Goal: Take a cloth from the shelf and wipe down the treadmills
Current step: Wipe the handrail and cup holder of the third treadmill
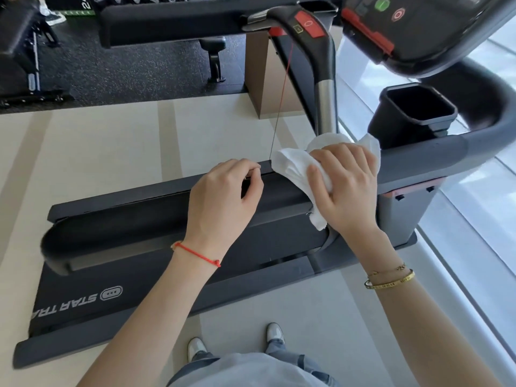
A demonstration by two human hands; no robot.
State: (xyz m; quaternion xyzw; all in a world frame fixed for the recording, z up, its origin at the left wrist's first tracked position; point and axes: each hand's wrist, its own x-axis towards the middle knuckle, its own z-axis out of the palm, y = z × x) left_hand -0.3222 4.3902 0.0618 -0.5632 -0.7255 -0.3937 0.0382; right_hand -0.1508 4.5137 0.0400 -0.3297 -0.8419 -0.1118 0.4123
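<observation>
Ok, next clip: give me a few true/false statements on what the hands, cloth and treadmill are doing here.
1. The right hand holds a white cloth against the treadmill handrail. True.
2. The left hand also grips the cloth. False: its fingers pinch a thin red safety cord beside the cloth.
3. The cup holder holds a bottle. False: it looks empty.
4. The treadmill belt shows printed lettering. True.

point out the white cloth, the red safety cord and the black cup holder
white cloth [290, 166], head view, folded part left of the fingers
red safety cord [284, 79], head view, mid length
black cup holder [396, 118], head view, outer wall
</observation>
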